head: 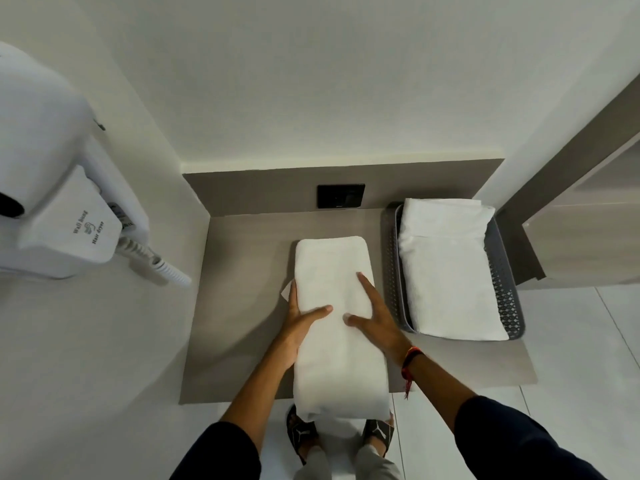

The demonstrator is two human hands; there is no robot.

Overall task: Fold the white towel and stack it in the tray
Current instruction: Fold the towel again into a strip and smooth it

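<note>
towel (337,327): white, folded into a long narrow strip, lay flat on the grey counter (239,306); near end overhung the counter's front edge and drooped toward the feet.
long axis: ran straight away from the body, far end short of the back wall, near end off the edge.
left hand (299,323): on the strip's left edge about mid-length, fingers (293,292) along the side, thumb laid across the top; flat, open, pressing, not clamped.
right hand (374,317): palm down on the strip's right half, fingers spread, thumb pointing inward toward the left thumb; open too, nothing pinched.
grip vs towel: both hands sat at mid-length, 1 per side; half the strip lay beyond the fingertips, half back toward the body.
key relation: next fold judged to run across the long axis, so the hanging near end looked like the part to bring up over the hand line.
tray (389,271): grey perforated, just beside the strip on its right, parallel to it, not touching.
folded towel in tray (450,271): 1 white towel already inside, filling most of it.
nearer hand: right, next to the tray's left wall.
risk: judged, overhanging end could drag the strip off the edge if pressure eased.
</note>
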